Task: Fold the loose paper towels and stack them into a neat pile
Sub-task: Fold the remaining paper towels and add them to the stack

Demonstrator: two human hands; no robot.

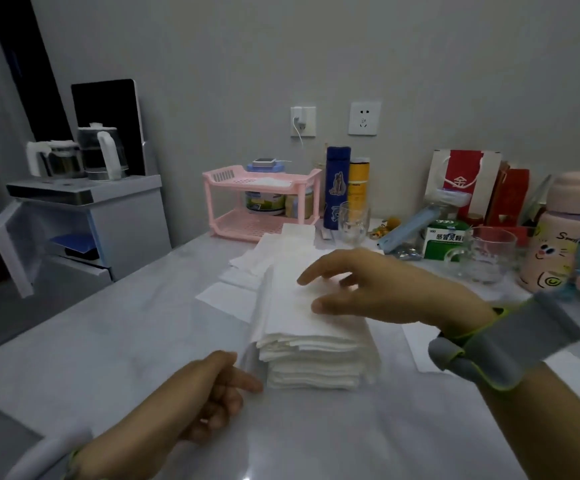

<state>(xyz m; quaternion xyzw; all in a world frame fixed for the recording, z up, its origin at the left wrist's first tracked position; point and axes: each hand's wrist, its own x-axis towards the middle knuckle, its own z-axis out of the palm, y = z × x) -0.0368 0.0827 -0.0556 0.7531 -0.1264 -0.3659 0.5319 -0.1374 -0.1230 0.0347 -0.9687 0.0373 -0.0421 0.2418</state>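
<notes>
White folded paper towels form a pile (316,358) at mid tabletop (125,341), directly in front of the person. The layers are roughly squared, but their near edges are slightly staggered. The top sheet (292,306) is longer than the pile; it runs back along it and hangs a little over the left side.

Right hand (378,289): over the top sheet, palm down, fingers (311,276) spread apart and relaxed, gripping nothing. Cannot tell whether the thumb tip touches the paper.

Left hand (212,393): on the tabletop at the pile's near-left corner, fingers (247,382) loosely curled, index tip at the foot of the pile. It holds nothing visible.

Loose flat sheets (243,271) lie behind and left of the pile, overlapping. Another flat sheet (423,348) lies just right of it, partly under the right forearm.

Judged step: settling the newest towel onto the pile, with the task well along but unfinished, as unfolded sheets remain.

Next move calls for pressing the top sheet flat and bringing its overhang in line with the layers below, with the left hand bracing the side. After that, a reach to the loose sheets.

Farther out are a pink plastic rack (264,202) and a glass mug (486,254), well apart from the work.
</notes>
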